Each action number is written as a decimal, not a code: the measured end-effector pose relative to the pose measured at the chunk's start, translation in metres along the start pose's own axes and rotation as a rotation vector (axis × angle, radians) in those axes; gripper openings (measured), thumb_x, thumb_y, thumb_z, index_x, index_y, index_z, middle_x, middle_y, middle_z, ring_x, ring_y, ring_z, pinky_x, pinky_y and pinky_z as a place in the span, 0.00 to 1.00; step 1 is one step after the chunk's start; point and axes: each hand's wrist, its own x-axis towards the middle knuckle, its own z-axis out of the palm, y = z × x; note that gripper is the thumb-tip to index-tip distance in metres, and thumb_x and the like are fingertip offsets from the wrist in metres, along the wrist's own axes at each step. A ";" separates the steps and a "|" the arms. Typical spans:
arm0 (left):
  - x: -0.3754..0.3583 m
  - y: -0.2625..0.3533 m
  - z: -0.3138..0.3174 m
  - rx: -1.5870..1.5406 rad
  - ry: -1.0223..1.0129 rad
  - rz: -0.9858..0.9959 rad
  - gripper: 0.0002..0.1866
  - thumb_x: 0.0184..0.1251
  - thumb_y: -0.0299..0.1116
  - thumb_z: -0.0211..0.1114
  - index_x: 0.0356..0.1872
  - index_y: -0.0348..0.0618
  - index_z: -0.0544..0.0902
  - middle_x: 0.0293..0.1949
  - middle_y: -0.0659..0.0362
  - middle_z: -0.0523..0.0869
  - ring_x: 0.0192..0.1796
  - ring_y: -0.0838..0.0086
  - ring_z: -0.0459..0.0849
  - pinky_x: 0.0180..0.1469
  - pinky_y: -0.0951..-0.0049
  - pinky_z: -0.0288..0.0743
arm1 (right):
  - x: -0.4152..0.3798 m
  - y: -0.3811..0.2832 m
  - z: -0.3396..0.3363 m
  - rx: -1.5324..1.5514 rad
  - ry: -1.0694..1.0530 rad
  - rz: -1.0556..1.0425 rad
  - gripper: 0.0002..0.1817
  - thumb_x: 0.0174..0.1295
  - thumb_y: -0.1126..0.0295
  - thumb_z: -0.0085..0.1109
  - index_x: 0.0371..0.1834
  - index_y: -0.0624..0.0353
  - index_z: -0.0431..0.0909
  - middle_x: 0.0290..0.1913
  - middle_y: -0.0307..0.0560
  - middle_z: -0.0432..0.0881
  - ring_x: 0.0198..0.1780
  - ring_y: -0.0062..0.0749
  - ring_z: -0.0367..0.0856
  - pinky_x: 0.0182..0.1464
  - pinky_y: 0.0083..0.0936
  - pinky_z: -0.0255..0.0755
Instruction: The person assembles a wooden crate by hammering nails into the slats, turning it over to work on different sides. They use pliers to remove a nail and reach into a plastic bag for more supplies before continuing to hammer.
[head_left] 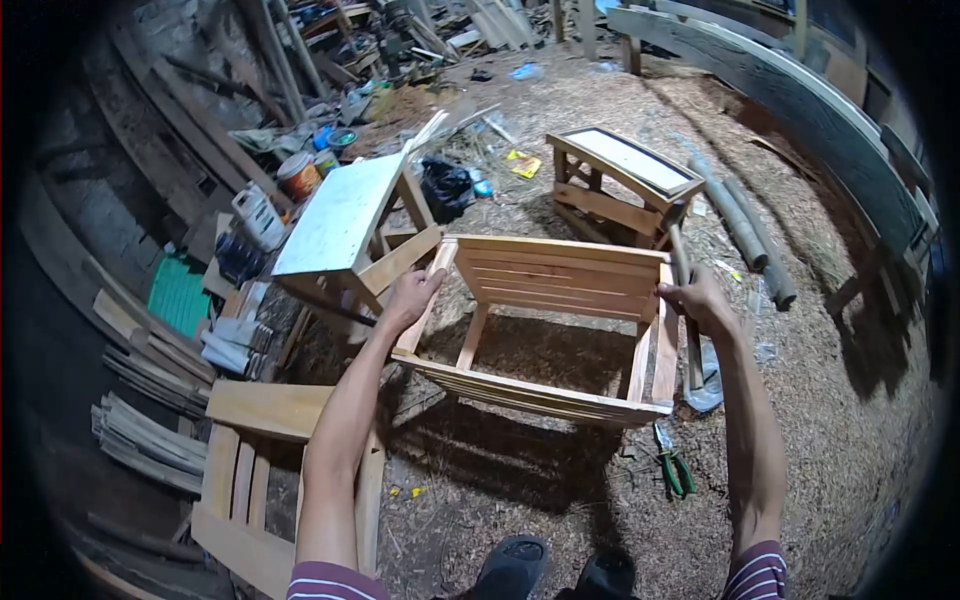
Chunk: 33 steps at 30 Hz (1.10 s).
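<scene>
A rectangular wooden frame with slatted long sides (540, 395) is held up above the ground in front of me. My left hand (410, 300) grips its left end rail, fingers wrapped over the wood. On the opposite end, my right hand (703, 298) is closed around the right end rail, thumb on the inner side. The frame's middle is open, and the ground shows through it. Close to the left hand stands a white-topped wooden table (343, 212). Beyond the right end is a small wooden stand with a white top (630, 160).
Green-handled pliers (675, 470) lie on the shavings-covered ground below the frame. Another wooden frame (235, 535) is at the lower left. Pipes (735, 225) lie at the right, near a long board (780, 85). Containers (260, 215) and stacked wood (150, 445) line the left.
</scene>
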 end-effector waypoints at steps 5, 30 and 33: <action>-0.027 0.002 0.003 0.038 0.014 -0.080 0.32 0.65 0.58 0.58 0.33 0.29 0.81 0.25 0.46 0.82 0.33 0.66 0.81 0.40 0.62 0.73 | 0.007 0.011 0.030 -0.075 -0.031 0.050 0.13 0.53 0.71 0.69 0.33 0.70 0.78 0.25 0.47 0.81 0.25 0.28 0.79 0.28 0.29 0.71; -0.188 -0.075 0.030 -0.923 0.052 -0.259 0.25 0.76 0.51 0.45 0.59 0.41 0.71 0.49 0.57 0.81 0.48 0.72 0.81 0.49 0.73 0.73 | -0.078 0.128 0.077 0.623 0.217 -0.239 0.11 0.66 0.66 0.57 0.43 0.64 0.74 0.35 0.38 0.77 0.38 0.19 0.74 0.42 0.20 0.71; -0.161 -0.150 0.065 -0.569 0.211 -0.143 0.26 0.76 0.46 0.46 0.65 0.38 0.66 0.57 0.55 0.76 0.54 0.69 0.76 0.59 0.69 0.66 | -0.118 0.106 0.069 0.545 0.245 -0.183 0.08 0.65 0.71 0.55 0.42 0.64 0.75 0.35 0.41 0.79 0.35 0.22 0.76 0.42 0.23 0.74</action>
